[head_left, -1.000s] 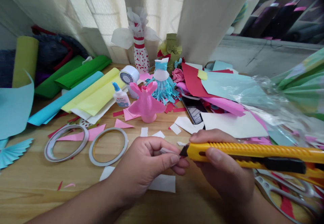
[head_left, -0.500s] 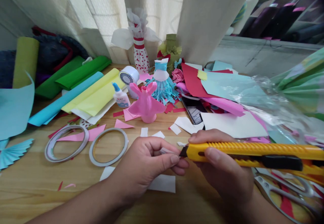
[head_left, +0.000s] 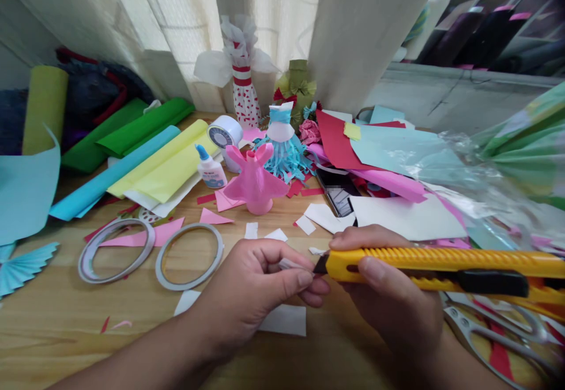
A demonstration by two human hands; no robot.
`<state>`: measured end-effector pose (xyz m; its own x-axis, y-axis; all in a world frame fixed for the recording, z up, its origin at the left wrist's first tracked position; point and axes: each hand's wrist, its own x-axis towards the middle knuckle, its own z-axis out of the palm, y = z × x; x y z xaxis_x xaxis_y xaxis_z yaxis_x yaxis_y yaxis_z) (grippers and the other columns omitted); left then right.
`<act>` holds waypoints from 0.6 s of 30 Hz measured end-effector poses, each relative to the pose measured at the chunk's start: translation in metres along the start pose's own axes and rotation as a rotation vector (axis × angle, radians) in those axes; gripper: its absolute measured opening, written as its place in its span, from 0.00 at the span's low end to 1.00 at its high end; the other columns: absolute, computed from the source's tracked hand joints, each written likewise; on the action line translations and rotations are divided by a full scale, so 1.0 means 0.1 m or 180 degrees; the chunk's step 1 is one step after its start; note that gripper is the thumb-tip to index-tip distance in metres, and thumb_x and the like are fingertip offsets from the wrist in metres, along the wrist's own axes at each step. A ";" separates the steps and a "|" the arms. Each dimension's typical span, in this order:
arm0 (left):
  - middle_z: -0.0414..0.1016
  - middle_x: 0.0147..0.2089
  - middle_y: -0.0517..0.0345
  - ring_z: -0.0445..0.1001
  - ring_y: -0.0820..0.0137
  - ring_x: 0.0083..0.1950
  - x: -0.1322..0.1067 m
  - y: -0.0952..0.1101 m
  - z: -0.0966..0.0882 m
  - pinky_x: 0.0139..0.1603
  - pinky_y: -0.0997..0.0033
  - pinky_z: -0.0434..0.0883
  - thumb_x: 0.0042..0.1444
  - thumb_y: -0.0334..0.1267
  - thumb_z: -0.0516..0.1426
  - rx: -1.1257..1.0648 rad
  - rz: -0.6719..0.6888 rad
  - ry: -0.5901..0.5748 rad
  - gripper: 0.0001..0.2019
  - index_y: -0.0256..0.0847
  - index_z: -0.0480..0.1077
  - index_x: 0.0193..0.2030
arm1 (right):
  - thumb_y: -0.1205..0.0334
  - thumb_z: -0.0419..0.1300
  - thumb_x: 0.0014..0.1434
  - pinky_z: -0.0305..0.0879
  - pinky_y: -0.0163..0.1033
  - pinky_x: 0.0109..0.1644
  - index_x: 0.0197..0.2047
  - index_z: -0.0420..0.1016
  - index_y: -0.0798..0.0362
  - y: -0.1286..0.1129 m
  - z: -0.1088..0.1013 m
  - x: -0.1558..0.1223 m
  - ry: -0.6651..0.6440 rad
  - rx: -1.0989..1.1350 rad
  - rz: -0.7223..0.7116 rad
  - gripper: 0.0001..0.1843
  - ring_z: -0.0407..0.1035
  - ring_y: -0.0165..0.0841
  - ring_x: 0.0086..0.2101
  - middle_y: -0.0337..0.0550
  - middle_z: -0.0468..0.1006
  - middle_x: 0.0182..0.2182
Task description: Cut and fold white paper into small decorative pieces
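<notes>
My right hand [head_left: 392,307] is wrapped round a yellow box cutter [head_left: 432,257] with a black slider, its thumb on the body. The cutter points left, its short dark blade out at the fingertips of my left hand [head_left: 253,302]. Between thumb and fingers, my left hand pinches a small white strip [head_left: 289,264]; most of it is hidden, and I cannot tell whether it is paper or tape. A white paper piece [head_left: 286,320] lies below my left wrist. Beyond the hands stands a pink paper dress [head_left: 256,184].
Two tape rolls, a left one [head_left: 83,260] and a right one [head_left: 220,255], lie at left. A glue bottle [head_left: 212,169] stands behind them. Scissors [head_left: 477,331] rest at lower right, near a phone [head_left: 338,193] and layered paper sheets [head_left: 397,149]. Rolled crepe paper [head_left: 119,166] lies back left.
</notes>
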<state>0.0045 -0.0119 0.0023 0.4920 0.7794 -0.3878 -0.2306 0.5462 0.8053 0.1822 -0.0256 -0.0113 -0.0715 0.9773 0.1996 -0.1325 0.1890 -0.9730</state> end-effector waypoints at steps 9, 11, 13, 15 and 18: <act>0.80 0.29 0.55 0.77 0.72 0.30 -0.01 -0.02 -0.01 0.36 0.74 0.73 0.48 0.34 0.64 -0.0027 0.0001 -0.0006 0.05 0.34 0.74 0.29 | 0.54 0.61 0.54 0.67 0.37 0.28 0.36 0.78 0.46 0.01 -0.01 0.01 -0.0047 0.0064 0.0042 0.08 0.70 0.33 0.27 0.42 0.75 0.29; 0.81 0.29 0.55 0.77 0.73 0.30 0.00 -0.02 -0.01 0.36 0.74 0.73 0.48 0.34 0.64 -0.0025 -0.0001 -0.0020 0.05 0.34 0.74 0.29 | 0.54 0.61 0.54 0.67 0.38 0.28 0.37 0.78 0.46 0.01 -0.01 0.01 -0.0052 0.0073 0.0046 0.09 0.70 0.33 0.27 0.42 0.75 0.29; 0.81 0.29 0.55 0.77 0.73 0.30 0.00 -0.02 -0.01 0.36 0.74 0.73 0.48 0.34 0.64 -0.0019 -0.0004 -0.0017 0.05 0.34 0.74 0.29 | 0.54 0.60 0.54 0.67 0.38 0.28 0.37 0.78 0.46 0.01 -0.01 0.01 -0.0063 0.0074 0.0043 0.09 0.69 0.33 0.26 0.42 0.75 0.29; 0.81 0.29 0.55 0.77 0.73 0.30 0.01 -0.01 -0.01 0.36 0.74 0.73 0.48 0.34 0.64 -0.0017 -0.0010 -0.0016 0.05 0.34 0.73 0.29 | 0.54 0.60 0.55 0.67 0.38 0.28 0.38 0.78 0.45 0.01 -0.01 0.00 -0.0077 0.0056 0.0038 0.09 0.69 0.34 0.27 0.42 0.75 0.29; 0.80 0.29 0.54 0.77 0.72 0.30 0.00 -0.01 0.00 0.36 0.74 0.73 0.48 0.34 0.64 -0.0009 -0.0029 0.0007 0.05 0.34 0.73 0.29 | 0.54 0.60 0.55 0.66 0.37 0.27 0.38 0.78 0.45 0.01 -0.01 -0.01 -0.0063 0.0026 0.0055 0.09 0.69 0.34 0.28 0.42 0.75 0.30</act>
<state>0.0047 -0.0119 0.0017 0.4922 0.7751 -0.3961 -0.2286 0.5542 0.8004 0.1835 -0.0262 -0.0130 -0.0936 0.9783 0.1851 -0.1392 0.1712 -0.9754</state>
